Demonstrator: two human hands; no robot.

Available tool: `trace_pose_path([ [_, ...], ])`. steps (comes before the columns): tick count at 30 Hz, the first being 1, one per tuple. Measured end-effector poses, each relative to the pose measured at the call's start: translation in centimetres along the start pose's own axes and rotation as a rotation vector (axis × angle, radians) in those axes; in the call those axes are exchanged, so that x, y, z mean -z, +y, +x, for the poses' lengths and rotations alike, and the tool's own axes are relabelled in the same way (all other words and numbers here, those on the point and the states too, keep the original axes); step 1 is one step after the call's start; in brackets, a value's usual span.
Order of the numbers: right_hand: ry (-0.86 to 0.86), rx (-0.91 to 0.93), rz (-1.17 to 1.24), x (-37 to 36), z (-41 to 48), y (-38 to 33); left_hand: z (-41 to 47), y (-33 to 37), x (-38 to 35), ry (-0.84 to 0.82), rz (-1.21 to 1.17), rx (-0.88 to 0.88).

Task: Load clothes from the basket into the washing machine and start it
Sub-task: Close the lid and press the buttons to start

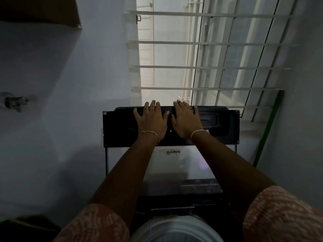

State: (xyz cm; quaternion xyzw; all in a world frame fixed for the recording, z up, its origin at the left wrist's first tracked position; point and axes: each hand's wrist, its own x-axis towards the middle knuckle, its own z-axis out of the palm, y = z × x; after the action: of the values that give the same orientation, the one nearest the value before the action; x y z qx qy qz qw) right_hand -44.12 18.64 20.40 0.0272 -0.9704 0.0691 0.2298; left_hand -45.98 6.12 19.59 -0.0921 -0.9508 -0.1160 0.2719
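The top-loading washing machine stands against the wall with its lid (178, 165) raised upright; the lid's glass panel carries an upside-down brand name. Both my hands lie flat on the lid's dark upper frame (225, 124). My left hand (151, 119) presses it with fingers spread and straight. My right hand (187, 119) lies beside it, fingers straight, reaching to the top edge. The pale drum rim (176, 229) shows at the bottom of the view. No basket or clothes are visible.
A barred window (209, 55) fills the wall behind the machine. A green pole (269, 130) leans in the right corner. A tap (15, 102) sticks out of the left wall. A dark object (26, 227) sits low at the left.
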Motion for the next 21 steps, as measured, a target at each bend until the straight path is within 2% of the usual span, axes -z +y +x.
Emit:
trace_pose_path([
  [7,0.143,-0.004,-0.060,0.4,-0.3,-0.4,-0.3,-0.2,0.9,0.066,0.054,-0.031],
  [12,0.155,0.088,-0.142,3.2,-2.2,-0.1,-1.6,0.4,3.3,0.044,0.087,-0.032],
  [21,0.233,0.229,-0.086,8.7,-9.3,-1.4,-8.4,1.5,10.0,0.020,0.105,-0.059],
])
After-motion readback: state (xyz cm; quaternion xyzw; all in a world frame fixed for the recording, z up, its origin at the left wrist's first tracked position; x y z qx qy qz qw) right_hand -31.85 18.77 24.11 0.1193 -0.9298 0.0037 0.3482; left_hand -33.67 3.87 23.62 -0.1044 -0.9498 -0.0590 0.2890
